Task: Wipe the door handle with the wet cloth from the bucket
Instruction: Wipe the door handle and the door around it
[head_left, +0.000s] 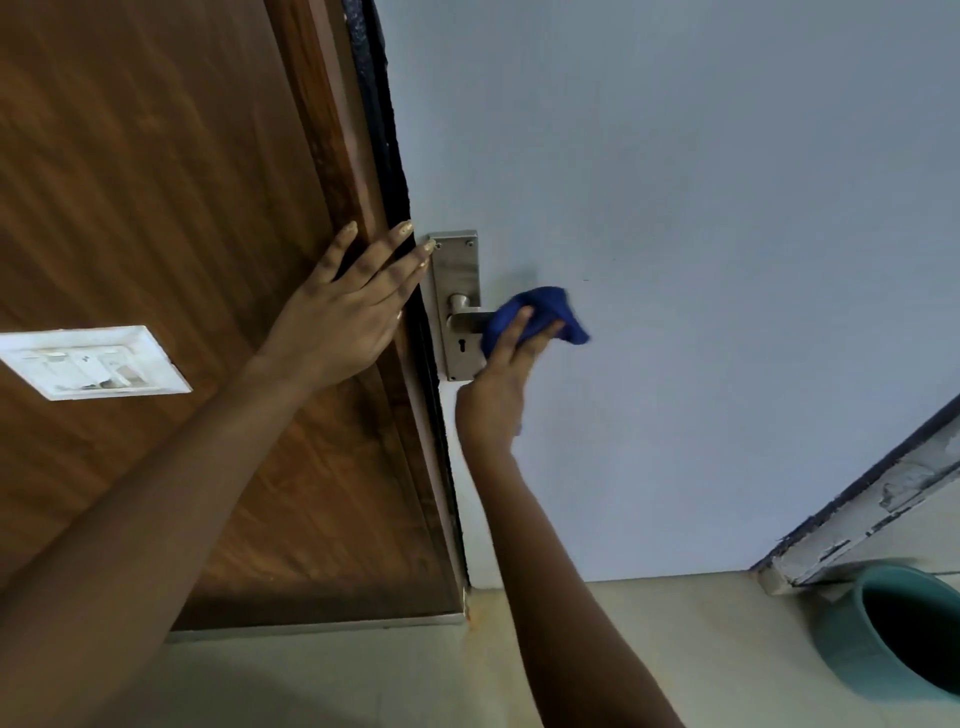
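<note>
Gripping a bunched blue cloth (540, 314), soft and crumpled into a loose wad, the right hand (501, 374) presses it around the outer end of the door handle (465, 317). The handle is a brushed-metal lever with a round stem, mounted on a tall rectangular metal plate (457, 270) with screws at its top corners and a keyhole below the lever. The plate sits at the edge of a smooth pale blue-grey door (701, 234). The right hand's fingers (522, 317) are curled shut over the cloth, the forearm rising steeply from below.

The left hand (345, 317) lies flat, its fingers spread apart and holding nothing, across the glossy brown wood-grain frame (156, 182), fingertips reaching the plate's upper corner. A white rectangular switch panel (93, 361) sits on the wood to the left. A round teal bucket (893, 629) stands on the pale tiled floor (649, 623) at the lower right.
</note>
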